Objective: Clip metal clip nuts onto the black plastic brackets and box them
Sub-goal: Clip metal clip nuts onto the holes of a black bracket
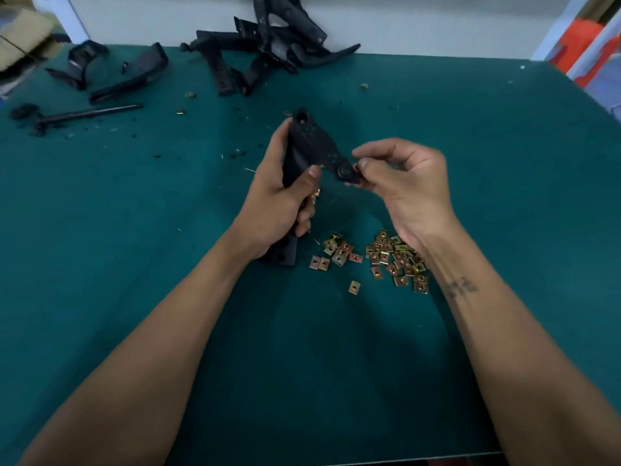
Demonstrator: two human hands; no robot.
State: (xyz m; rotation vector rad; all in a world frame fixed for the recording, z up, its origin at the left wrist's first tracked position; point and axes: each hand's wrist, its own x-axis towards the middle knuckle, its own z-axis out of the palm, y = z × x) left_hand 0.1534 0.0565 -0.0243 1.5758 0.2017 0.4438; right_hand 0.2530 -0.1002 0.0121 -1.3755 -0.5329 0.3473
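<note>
My left hand (279, 200) grips a black plastic bracket (312, 142) around its long stem, held upright above the green table (134, 264). A brass-coloured clip nut (315, 194) shows on the bracket just under my left thumb. My right hand (403, 183) pinches the bracket's right tab at its round hole with thumb and fingertips; whether a nut sits between those fingertips is hidden. Several loose clip nuts (396, 260) lie in a pile below my right wrist, with a smaller cluster (336, 252) to its left.
A heap of black brackets (268, 52) lies against the back wall, with more brackets (134, 75) and a black rod (87, 114) at the back left. A cardboard box (20, 35) stands in the far left corner. Black shavings dot the table.
</note>
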